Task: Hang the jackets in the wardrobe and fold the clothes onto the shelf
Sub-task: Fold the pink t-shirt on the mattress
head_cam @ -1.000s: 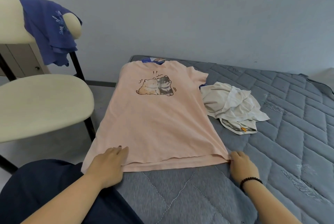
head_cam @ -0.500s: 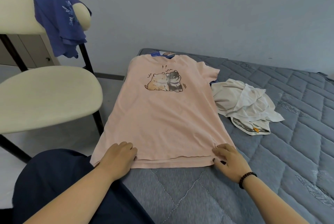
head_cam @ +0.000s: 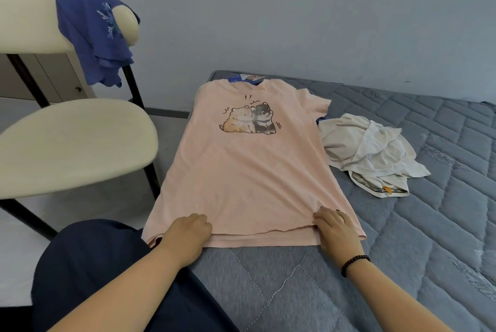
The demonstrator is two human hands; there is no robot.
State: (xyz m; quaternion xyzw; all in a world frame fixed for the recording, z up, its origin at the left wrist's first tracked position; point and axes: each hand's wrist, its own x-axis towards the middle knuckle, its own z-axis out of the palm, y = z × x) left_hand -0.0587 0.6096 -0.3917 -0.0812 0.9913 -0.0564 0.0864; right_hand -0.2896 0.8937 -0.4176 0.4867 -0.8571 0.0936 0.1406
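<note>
A pink T-shirt [head_cam: 249, 170] with a cartoon print of two animals lies flat, front up, on the grey quilted mattress [head_cam: 442, 224]. My left hand [head_cam: 188, 232] rests on the shirt's bottom hem near its left corner, with fingers curled into the fabric. Over by the hem's right corner my right hand [head_cam: 335, 229], a dark bead bracelet on its wrist, has its fingers curled on the cloth, which puckers at the fingertips. A crumpled cream-white garment [head_cam: 370, 154] lies to the right of the shirt. A blue garment [head_cam: 94, 34] hangs over a chair's backrest.
A cream chair [head_cam: 67, 144] with black legs stands left of the bed, close to the shirt's left edge. A wardrobe door [head_cam: 53, 76] shows behind it. My dark-trousered knee [head_cam: 88, 264] is at the lower left. A grey wall runs behind the bed.
My right hand has slid left from the hem's outer corner onto the shirt. My left hand's fingers have curled from flat. The view has shifted left.
</note>
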